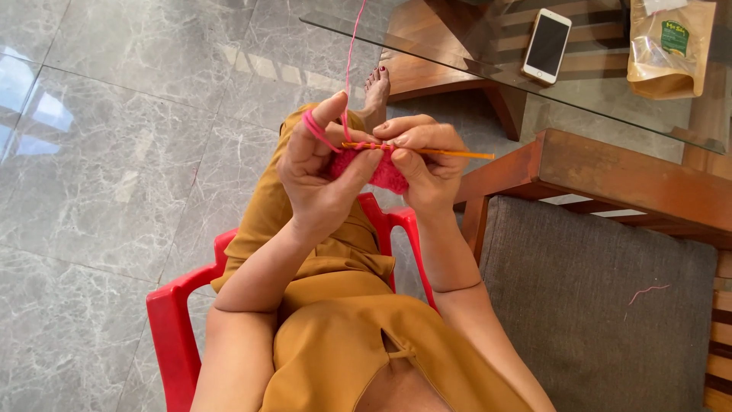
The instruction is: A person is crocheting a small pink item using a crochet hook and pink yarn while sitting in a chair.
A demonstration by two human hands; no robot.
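My left hand (316, 172) pinches a small pink crocheted piece (385, 174) between thumb and fingers, with pink yarn (349, 53) wrapped over its index finger and running up out of view. My right hand (427, 156) grips an orange crochet hook (450, 153) held level, its tip pointing left into the top edge of the pink piece. Both hands are close together above my lap.
I sit on a red plastic chair (171, 320) over a grey marble floor (114, 152). A wooden seat with a grey cushion (602, 305) stands at right, a pink yarn scrap (648, 291) on it. A glass table (602, 84) holds a phone (547, 45) and a brown pouch (671, 49).
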